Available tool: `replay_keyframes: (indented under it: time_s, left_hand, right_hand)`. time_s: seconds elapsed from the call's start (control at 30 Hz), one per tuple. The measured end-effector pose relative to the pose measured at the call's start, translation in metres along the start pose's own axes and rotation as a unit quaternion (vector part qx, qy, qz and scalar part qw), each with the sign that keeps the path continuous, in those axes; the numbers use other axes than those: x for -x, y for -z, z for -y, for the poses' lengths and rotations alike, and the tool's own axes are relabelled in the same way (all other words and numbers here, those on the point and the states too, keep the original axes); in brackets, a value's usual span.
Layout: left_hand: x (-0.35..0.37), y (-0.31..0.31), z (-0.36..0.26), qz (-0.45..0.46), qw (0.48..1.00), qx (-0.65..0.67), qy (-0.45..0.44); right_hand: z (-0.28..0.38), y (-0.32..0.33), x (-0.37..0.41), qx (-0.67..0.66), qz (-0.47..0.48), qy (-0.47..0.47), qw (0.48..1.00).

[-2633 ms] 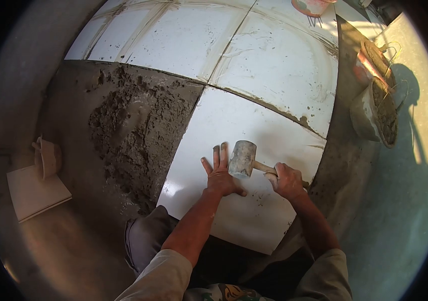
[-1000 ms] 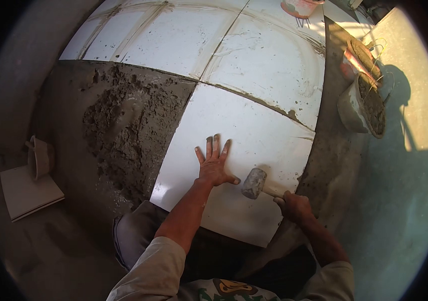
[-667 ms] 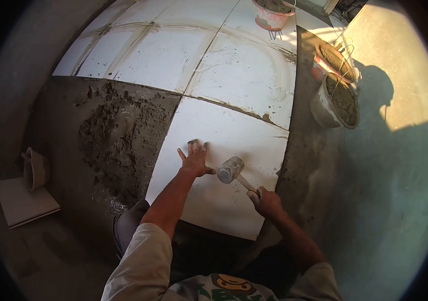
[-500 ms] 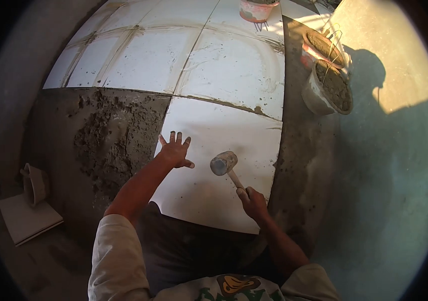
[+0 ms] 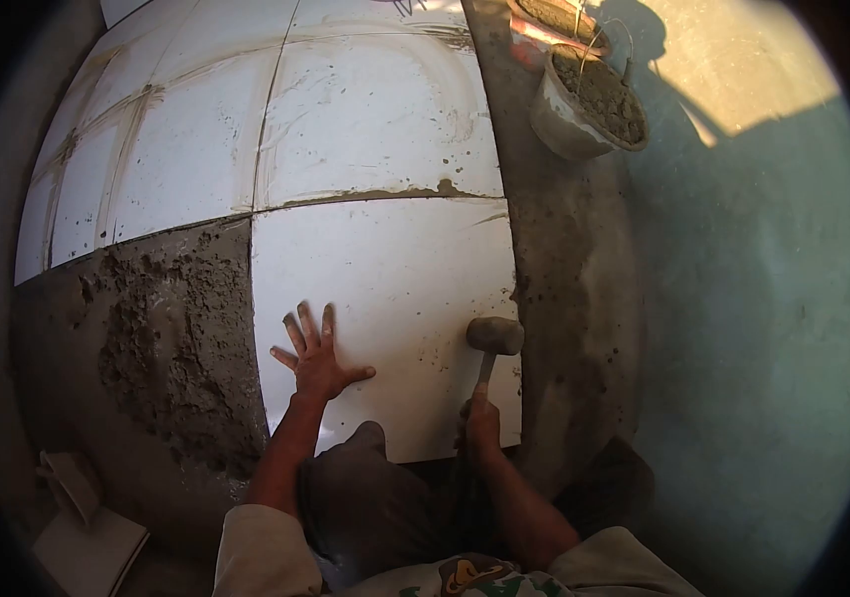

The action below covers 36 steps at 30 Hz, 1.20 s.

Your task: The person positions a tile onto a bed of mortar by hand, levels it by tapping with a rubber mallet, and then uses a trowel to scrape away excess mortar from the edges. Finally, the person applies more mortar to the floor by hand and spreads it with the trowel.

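My left hand [image 5: 319, 370] lies on the left part of a large white floor tile [image 5: 395, 269], its fingers spread. My right hand [image 5: 482, 426] is wrapped round the handle of a rubber mallet [image 5: 495, 336]. The mallet's dark head is over the tile's right edge, level with my left hand. Small dark specks of mortar are scattered on the tile. To its left lies a bed of rough wet mortar [image 5: 171, 343].
More white tiles [image 5: 375, 114] with smeared joints extend beyond the near one. Two buckets of mortar stand at the back right, the nearer one pale [image 5: 584, 109]. A green wall [image 5: 753, 328] rises on the right. Lower left are a small container [image 5: 72, 483] and tile pieces [image 5: 87, 557].
The view has shifted to the right. The mallet has moved from the tile's middle to its right edge. My left hand stays spread, nearer the tile's front.
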State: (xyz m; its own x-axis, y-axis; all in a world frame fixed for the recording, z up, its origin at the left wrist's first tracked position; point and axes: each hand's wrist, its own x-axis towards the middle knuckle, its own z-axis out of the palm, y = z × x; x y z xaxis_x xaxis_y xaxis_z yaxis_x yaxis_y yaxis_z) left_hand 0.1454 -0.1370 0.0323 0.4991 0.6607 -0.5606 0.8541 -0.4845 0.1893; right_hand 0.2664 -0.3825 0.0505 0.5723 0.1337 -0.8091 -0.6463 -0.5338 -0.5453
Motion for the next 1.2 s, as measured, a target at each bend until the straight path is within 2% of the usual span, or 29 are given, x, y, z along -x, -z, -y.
replay_keyframes:
  time_s: [0.03, 0.1, 0.23, 0.33, 0.47, 0.53, 0.57, 0.63, 0.7, 0.77, 0.8, 0.87, 0.9, 0.97, 1.2]
  left_hand:
    - [-0.002, -0.001, -0.001, -0.006, 1.0, 0.006, -0.005]
    - [-0.008, -0.003, -0.002, -0.018, 1.0, 0.007, -0.011]
    - [-0.001, -0.003, -0.002, -0.026, 1.0, 0.0, -0.003]
    - [0.002, -0.001, -0.005, -0.032, 0.999, 0.004, -0.004]
    - [-0.015, -0.016, -0.021, -0.076, 0.997, -0.024, 0.022]
    - [-0.017, -0.003, -0.066, -0.086, 0.994, -0.019, -0.069]
    - [-0.017, 0.002, -0.084, -0.081, 0.994, -0.021, -0.073]
    - [-0.018, 0.008, -0.108, -0.015, 0.996, 0.021, -0.087]
    - [-0.024, -0.009, -0.096, -0.026, 0.995, -0.014, -0.099]
    - [-0.027, -0.014, -0.095, -0.053, 0.994, -0.023, -0.098]
    - [-0.03, -0.014, -0.095, -0.042, 0.994, -0.023, -0.095]
    - [-0.031, -0.017, -0.092, -0.047, 0.994, -0.026, -0.095]
    - [-0.031, -0.018, -0.093, -0.05, 0.994, -0.025, -0.098]
    - [-0.031, -0.018, -0.092, -0.056, 0.993, -0.021, -0.104]
    - [-0.029, -0.016, -0.095, -0.066, 0.992, -0.013, -0.104]
  right_hand:
    - [-0.003, -0.011, -0.002, -0.006, -0.006, 0.002, 1.0]
    - [-0.01, -0.027, -0.004, 0.044, 0.064, 0.077, 0.994]
    - [-0.017, -0.037, -0.009, 0.056, 0.04, 0.097, 0.993]
    - [-0.022, -0.027, -0.021, 0.138, 0.038, 0.135, 0.98]
    - [-0.007, -0.013, -0.019, 0.132, 0.055, 0.143, 0.979]
    - [0.005, -0.001, -0.009, 0.112, 0.089, 0.103, 0.984]
    - [0.006, 0.008, -0.004, 0.11, 0.086, 0.098, 0.985]
    - [0.007, 0.028, 0.007, -0.038, 0.112, 0.083, 0.99]
    - [0.014, 0.05, 0.011, -0.077, 0.081, 0.066, 0.991]
    - [0.019, 0.067, 0.007, -0.211, -0.036, 0.029, 0.976]
    - [0.019, 0.074, 0.002, -0.213, -0.036, 0.023, 0.976]
    - [0.023, 0.078, -0.016, -0.331, -0.034, 0.009, 0.943]
    - [0.024, 0.074, -0.018, -0.335, -0.032, 0.009, 0.942]
    - [0.022, 0.066, -0.018, -0.214, 0.032, -0.071, 0.974]
    - [0.026, 0.06, -0.013, -0.288, 0.005, 0.002, 0.958]
